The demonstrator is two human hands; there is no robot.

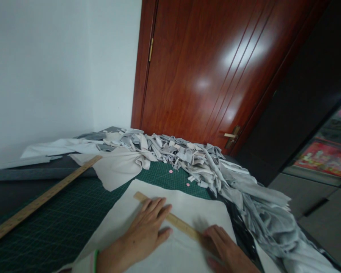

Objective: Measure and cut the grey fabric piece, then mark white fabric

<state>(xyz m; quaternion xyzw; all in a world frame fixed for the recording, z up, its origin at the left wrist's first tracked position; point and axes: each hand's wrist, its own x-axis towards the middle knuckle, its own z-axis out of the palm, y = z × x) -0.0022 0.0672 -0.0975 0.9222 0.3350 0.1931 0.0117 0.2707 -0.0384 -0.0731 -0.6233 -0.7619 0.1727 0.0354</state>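
My left hand (146, 231) lies flat with fingers stretched out on a short wooden ruler (165, 215), pressing it onto a pale cream fabric sheet (187, 206). My right hand (221, 246) rests at the ruler's lower right end, blurred by motion, its fingers curled toward the fabric. Whether it holds anything is hidden by the blur. The fabric lies on a dark green cutting mat (62, 223).
A long wooden ruler (42, 201) lies diagonally on the mat at the left. A heap of grey and cream fabric strips (204, 159) runs along the table's far and right edges. Behind stand a red-brown door (216, 68) and a white wall (45, 64).
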